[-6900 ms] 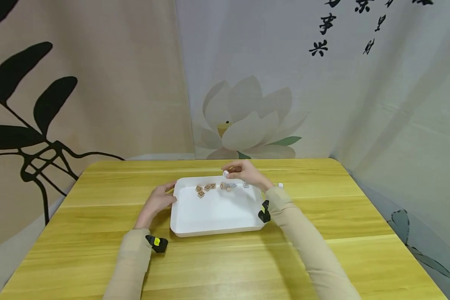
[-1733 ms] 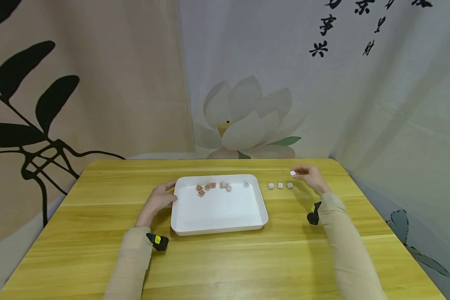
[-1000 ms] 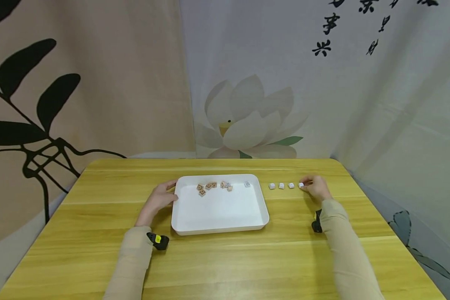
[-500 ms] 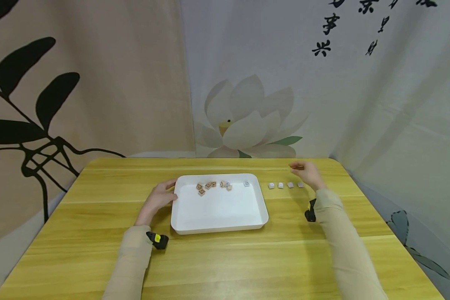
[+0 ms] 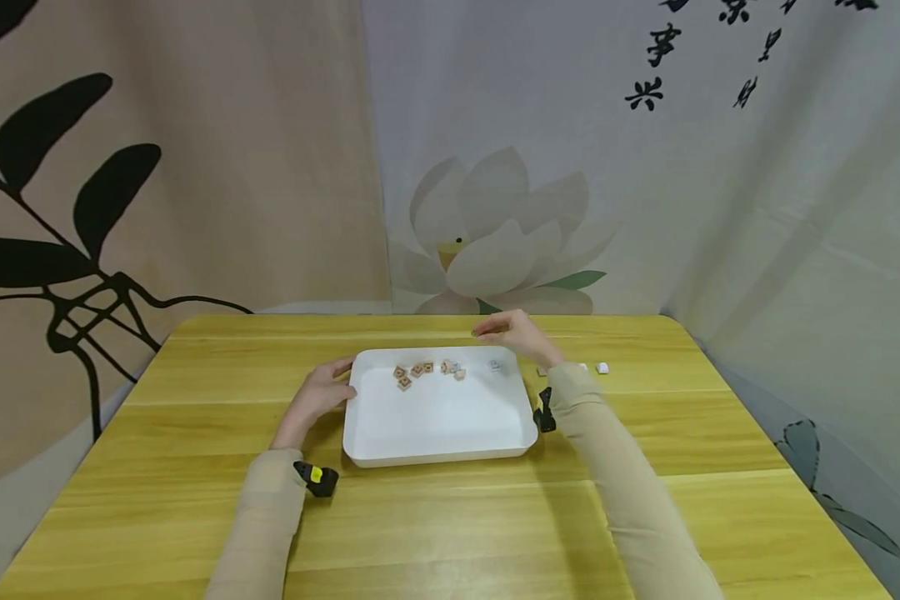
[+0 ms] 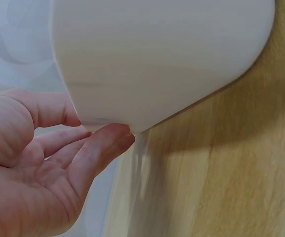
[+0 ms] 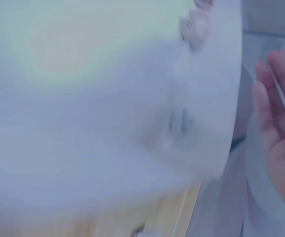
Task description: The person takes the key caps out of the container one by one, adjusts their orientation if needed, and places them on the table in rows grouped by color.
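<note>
A wooden table (image 5: 420, 533) fills the lower frame, a white tray (image 5: 442, 425) at its centre. Left of centre, the left hand (image 5: 317, 402) grips the tray's edge; over its upper right corner hovers the right hand (image 5: 522, 336), fingers extended, holding nothing. Small tan blocks (image 5: 417, 369) and a greyish block (image 5: 495, 365) lie in the tray's upper part; white blocks (image 5: 602, 367) sit right of it, some partly hidden. The step looks like picking out another block, which calls for lowering and pinching.

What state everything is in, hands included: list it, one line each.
White tray: right way up on wooden table
Patterned brown cubes: loose in tray
Lone pale cube: near tray's far right corner
White cubes: on table, partly hidden by right sleeve
Left hand: holding tray's left edge
Right hand: raised, apparently empty
</note>
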### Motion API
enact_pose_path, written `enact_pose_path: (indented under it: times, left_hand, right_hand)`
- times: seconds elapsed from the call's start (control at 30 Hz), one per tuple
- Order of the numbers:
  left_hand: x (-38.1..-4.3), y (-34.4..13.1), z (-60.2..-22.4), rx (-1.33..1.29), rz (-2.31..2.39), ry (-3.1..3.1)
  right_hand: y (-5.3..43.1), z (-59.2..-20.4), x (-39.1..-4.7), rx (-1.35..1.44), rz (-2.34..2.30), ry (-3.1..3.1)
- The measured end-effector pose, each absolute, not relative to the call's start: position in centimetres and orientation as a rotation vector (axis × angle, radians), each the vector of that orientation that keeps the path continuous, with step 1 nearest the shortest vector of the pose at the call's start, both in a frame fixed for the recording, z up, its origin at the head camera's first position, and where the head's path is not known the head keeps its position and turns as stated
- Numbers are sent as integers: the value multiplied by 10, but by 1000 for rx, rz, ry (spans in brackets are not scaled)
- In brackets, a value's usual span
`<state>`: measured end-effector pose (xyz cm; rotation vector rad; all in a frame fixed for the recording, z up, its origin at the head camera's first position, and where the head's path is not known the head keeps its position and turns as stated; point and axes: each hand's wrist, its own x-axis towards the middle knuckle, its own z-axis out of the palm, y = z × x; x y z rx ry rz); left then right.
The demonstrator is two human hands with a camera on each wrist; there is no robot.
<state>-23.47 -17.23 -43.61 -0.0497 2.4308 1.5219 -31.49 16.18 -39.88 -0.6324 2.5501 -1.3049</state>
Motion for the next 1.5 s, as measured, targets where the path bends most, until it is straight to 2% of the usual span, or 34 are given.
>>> enact_pose_path:
  times: [0.23, 0.6, 1.2, 1.5]
  left_hand:
    - [-236, -171, -437, -41, 1512, 2435]
    - [-236, -171, -436, -40, 1503, 2440]
    - [-235, -172, -438, -44, 1515, 2431]
    - [-236, -172, -437, -45, 1514, 2421]
  right_hand:
    - [127, -408, -313, -645, -1113, 2558]
    - [121, -433, -308, -431, -1129, 2656]
    - [115, -435, -308, -541, -1070, 2668]
    - [106, -430, -307, -450, -1062, 2638]
